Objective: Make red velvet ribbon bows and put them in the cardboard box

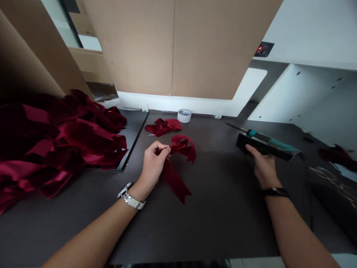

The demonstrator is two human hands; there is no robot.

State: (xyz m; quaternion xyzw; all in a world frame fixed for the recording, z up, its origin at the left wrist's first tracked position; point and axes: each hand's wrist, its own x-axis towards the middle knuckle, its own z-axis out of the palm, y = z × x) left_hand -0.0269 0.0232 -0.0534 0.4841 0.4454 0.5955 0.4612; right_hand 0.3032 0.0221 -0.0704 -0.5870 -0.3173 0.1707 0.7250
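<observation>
My left hand (156, 160) pinches a dark red velvet ribbon bow (182, 147) at its knot. Its loops stick out to the right of my fingertips, and a notched tail hangs toward the front. Over on the right, my right hand (263, 167) is closed on a black rectangular block (259, 146), thumb on its near face; the other fingers are mostly hidden. Along the block's far side lies a soldering iron (270, 140) with a teal handle, its dark tip pointing left. Whether my fingers also touch the iron cannot be seen.
A heap of red velvet bows (80, 137) covers a black tray (134, 130) on the left. Another red bow (164, 126) and a white tape roll (184, 115) lie farther back. Cardboard (173, 48) stands behind the dark table (217, 208). Eyeglasses (334, 182) rest at right.
</observation>
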